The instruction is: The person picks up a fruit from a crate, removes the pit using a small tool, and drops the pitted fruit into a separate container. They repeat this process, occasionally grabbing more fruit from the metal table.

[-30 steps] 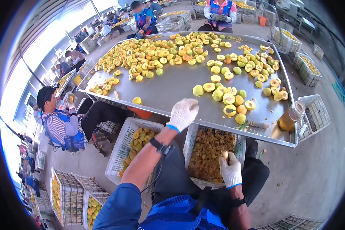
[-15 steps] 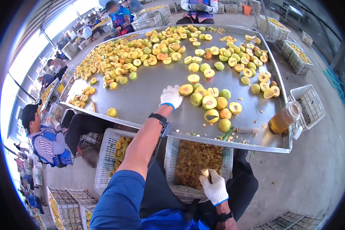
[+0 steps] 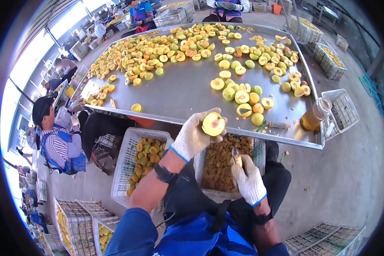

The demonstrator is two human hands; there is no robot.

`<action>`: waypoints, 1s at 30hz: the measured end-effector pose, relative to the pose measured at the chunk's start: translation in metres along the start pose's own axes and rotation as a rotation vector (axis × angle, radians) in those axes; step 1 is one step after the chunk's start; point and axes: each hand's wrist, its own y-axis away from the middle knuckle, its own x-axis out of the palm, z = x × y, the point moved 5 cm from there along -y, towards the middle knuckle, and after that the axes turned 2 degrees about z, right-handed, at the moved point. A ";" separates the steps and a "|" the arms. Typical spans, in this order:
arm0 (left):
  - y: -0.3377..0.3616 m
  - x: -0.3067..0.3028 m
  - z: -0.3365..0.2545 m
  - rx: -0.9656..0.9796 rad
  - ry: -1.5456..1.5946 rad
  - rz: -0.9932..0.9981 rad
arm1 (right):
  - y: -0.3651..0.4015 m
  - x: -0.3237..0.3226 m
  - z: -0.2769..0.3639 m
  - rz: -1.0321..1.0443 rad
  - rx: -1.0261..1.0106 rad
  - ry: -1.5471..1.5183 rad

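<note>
In the head view, my gloved left hand grips a yellow peach half, its cut face up with the stone area showing in the middle. It is over the table's near edge. My gloved right hand is closed round a small pitting tool with a light handle and a short curved metal tip. That tool points up above a white crate of brown scraps. Several more peach halves lie on the metal table just beyond my left hand.
The metal table carries a large heap of peach halves. A jar of amber liquid stands at its right corner. Left of my legs is a crate of peach halves. A co-worker sits at the left.
My left hand has come back from the table toward me and now holds a peach half. My right hand, still with the pitting tool, has risen slightly. The view has shifted a little.
</note>
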 end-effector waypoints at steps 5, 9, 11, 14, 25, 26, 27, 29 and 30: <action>0.036 0.027 0.038 0.112 0.044 -0.043 | 0.002 0.008 0.023 -0.142 -0.121 0.122; 0.051 0.033 0.057 0.171 -0.016 -0.155 | 0.000 0.005 0.051 -0.340 -0.416 0.205; 0.055 0.034 0.067 0.209 -0.031 -0.107 | 0.000 0.004 0.064 -0.352 -0.326 0.275; 0.050 0.031 0.080 0.220 -0.045 -0.097 | -0.010 0.007 0.048 -0.404 -0.474 0.314; 0.051 0.016 0.111 0.276 -0.349 -0.457 | -0.011 -0.003 0.032 -0.296 -0.407 0.612; 0.048 0.015 0.113 0.274 -0.348 -0.458 | -0.011 -0.003 0.028 -0.267 -0.369 0.620; 0.046 0.012 0.115 0.264 -0.270 -0.499 | -0.010 -0.002 0.025 -0.265 -0.370 0.623; 0.042 0.006 0.113 0.263 -0.190 -0.541 | -0.006 0.002 0.019 -0.311 -0.393 0.633; 0.042 0.006 0.111 0.267 -0.132 -0.528 | 0.000 0.004 0.020 -0.346 -0.416 0.601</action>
